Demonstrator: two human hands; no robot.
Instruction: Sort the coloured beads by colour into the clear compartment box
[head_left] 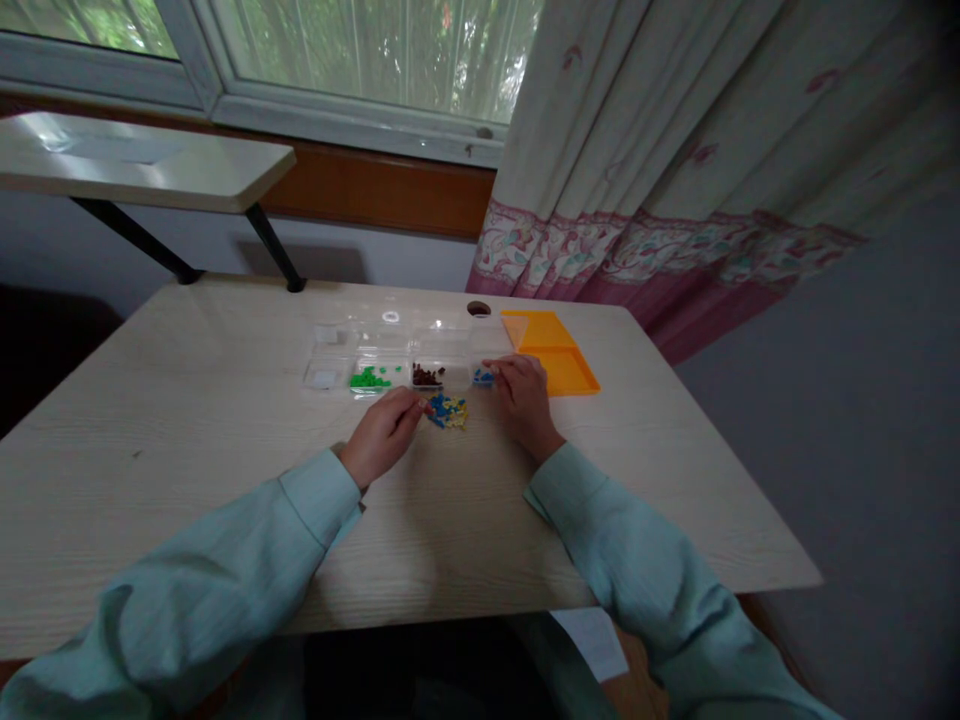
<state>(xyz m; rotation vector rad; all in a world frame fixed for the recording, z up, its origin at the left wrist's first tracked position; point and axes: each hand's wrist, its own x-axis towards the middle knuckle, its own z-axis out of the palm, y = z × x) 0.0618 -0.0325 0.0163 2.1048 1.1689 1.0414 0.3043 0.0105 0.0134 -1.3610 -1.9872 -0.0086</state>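
A small mixed pile of blue and yellow pieces (448,411) lies on the table in front of a clear plastic box. My left hand (384,432) is at the pile's left edge, thumb and fingers pinched together; what they hold, if anything, is too small to name. Over the box's right compartment, where blue pieces (482,376) lie, my right hand (523,398) has its fingers closed, and I cannot make out anything in them. Green pieces (369,378) and dark brown pieces (427,375) fill parts of two other compartments of the clear box (330,352).
An orange open case (574,370) lies right of the clear box, partly behind my right hand. A round hole (478,309) is near the table's (225,430) back edge. At the back left stands a raised shelf (187,165) on black legs. A curtain (600,150) hangs behind.
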